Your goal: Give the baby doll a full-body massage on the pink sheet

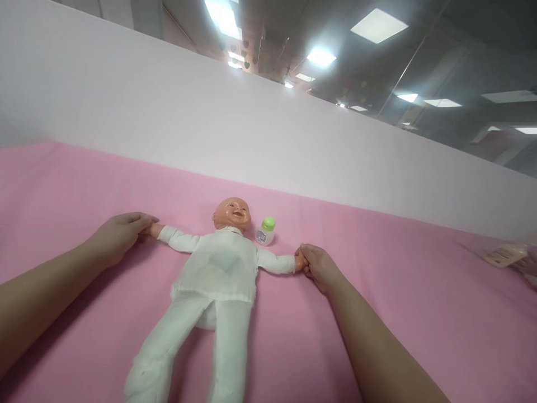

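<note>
Doll [218, 274]: dressed, supine, arms spread. Left hand [115, 238] closed over one wrist, right hand [316, 266] gripping the other; bottle [265, 230] untouched, near right hand.

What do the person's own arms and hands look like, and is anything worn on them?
Both forearms are bare up to the picture's edge, with no sleeves in view. The left hand and the right hand wear no gloves, and no rings, watch or bracelet can be seen.

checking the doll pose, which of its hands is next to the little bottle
The doll hand held by the person's right hand; the green-capped bottle stands near that arm, not the one at the left hand.
</note>
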`<state>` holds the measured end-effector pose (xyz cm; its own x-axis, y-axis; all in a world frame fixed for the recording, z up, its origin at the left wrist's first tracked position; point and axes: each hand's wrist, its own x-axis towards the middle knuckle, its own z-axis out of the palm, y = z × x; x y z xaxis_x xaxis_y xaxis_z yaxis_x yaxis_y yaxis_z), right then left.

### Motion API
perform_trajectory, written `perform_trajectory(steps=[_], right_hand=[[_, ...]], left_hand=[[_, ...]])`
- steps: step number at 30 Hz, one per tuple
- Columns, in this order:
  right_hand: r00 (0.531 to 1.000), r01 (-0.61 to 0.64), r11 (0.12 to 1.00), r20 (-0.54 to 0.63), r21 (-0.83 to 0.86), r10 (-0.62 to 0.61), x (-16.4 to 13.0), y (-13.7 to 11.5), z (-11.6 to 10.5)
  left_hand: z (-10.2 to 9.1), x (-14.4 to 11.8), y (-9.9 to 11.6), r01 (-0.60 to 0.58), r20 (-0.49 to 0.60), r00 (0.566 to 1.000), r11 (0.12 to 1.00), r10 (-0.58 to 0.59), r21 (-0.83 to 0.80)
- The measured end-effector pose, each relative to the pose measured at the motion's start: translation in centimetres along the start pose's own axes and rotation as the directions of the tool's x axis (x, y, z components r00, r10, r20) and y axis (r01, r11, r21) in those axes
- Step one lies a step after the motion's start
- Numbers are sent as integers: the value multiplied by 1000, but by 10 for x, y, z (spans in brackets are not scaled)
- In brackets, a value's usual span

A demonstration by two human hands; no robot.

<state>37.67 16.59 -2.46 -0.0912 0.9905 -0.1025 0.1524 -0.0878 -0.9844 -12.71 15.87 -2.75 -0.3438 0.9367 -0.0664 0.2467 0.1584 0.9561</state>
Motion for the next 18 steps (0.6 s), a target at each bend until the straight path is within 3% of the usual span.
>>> perform_trajectory(steps=[4,11,18], right_hand=[[1000,-26,999,13,48,25,-3,-2,-4],[986,-81,982,160,172,53,-11,-8,-11],[986,-66,997,155,41,59,-9,-7,-6]], left_hand=[[0,1,0,25,14,1000,997,-24,-75],[3,-5,8,76,77,995,973,-61,-218],[1,0,0,5,127,992,990,13,-141]])
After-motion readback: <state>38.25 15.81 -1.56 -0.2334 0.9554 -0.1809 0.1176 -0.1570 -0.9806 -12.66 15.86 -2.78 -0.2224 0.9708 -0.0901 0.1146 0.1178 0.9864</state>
